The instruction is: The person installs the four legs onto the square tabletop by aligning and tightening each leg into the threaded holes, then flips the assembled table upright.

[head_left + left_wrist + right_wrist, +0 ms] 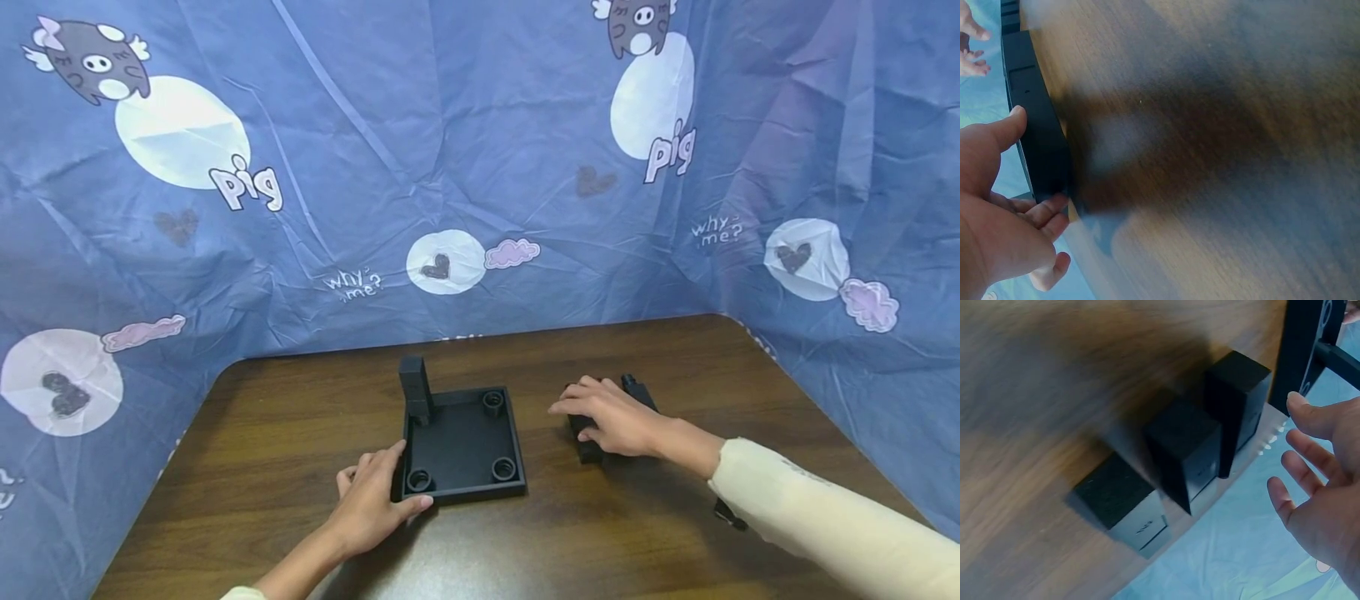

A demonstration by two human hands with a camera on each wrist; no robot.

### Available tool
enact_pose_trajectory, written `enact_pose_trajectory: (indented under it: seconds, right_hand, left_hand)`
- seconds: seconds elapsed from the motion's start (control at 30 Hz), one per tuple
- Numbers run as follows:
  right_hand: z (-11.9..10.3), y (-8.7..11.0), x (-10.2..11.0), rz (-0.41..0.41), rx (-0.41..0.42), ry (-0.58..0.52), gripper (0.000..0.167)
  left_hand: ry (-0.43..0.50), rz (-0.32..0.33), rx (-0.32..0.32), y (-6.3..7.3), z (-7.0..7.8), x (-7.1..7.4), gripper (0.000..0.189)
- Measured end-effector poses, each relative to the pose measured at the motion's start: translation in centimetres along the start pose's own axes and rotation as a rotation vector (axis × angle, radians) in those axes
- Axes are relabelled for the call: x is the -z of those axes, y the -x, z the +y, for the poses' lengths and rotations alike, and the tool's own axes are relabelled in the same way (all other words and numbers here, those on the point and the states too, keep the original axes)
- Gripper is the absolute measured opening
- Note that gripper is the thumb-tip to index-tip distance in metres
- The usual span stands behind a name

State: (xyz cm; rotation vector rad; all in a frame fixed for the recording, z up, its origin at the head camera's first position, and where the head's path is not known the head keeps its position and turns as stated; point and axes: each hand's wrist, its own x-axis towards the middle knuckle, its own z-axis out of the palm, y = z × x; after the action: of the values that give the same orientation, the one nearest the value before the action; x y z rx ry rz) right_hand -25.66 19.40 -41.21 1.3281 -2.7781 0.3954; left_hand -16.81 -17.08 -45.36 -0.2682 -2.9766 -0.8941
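Observation:
A square black tray-like base point(480, 493) lies on the table, with round threaded sockets in three corners. One black rectangular post point(415, 387) stands upright in its far left corner. My left hand point(371, 504) grips the near left corner, thumb along the front wall and fingers against the left side. Over some loose black posts hovers my right hand point(618, 421), its fingers loosely spread. In the right wrist view three posts lie side by side: a near one point(1125, 497), a middle one point(1185, 450) and a far one point(1238, 394). That hand's palm and fingers hold nothing.
The brown wooden table point(285, 433) carries everything. A small black piece point(729, 514) lies beside the right sleeve, partly hidden by it. A blue printed cloth point(360, 167) hangs behind the table and along both sides.

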Motion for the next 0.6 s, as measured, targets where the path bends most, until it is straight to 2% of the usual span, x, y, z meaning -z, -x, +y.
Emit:
enact_pose_trajectory:
  seconds: [0.37,0.6]
  right_hand:
    - [0.2,1.5,0.0,-0.090,0.066,0.072,0.057]
    - [0.0,1.6,-0.1,-0.149,0.073,0.052,0.061]
  left_hand:
    - [-0.004,-0.001,0.004,0.0,-0.1,0.0,0.088]
    - [-0.002,-0.012,0.012,0.0,0.0,0.0,0.088]
